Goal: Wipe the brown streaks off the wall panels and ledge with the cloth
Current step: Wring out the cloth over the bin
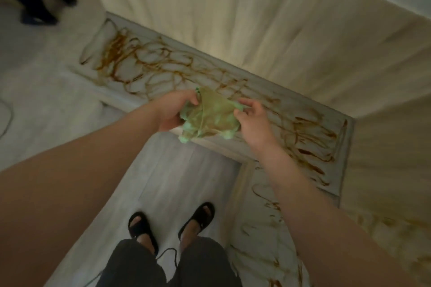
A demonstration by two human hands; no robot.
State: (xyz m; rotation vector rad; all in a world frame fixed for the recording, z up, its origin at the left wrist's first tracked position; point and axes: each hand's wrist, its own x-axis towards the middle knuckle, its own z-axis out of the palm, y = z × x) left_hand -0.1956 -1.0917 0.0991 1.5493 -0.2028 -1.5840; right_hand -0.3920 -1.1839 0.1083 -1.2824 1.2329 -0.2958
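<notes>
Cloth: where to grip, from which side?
I'd grip the cloth by its upper side edges, one from each side, as the left hand and right hand do; its limp middle sags between them above the streaked ledge.

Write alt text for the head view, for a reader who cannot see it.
The left hand and right hand grip a crumpled green cloth, stained brownish, over a ledge scrawled with brown streaks. The ledge runs below wall panels and turns a corner at right; the person's feet in black sandals stand on the floor.
</notes>
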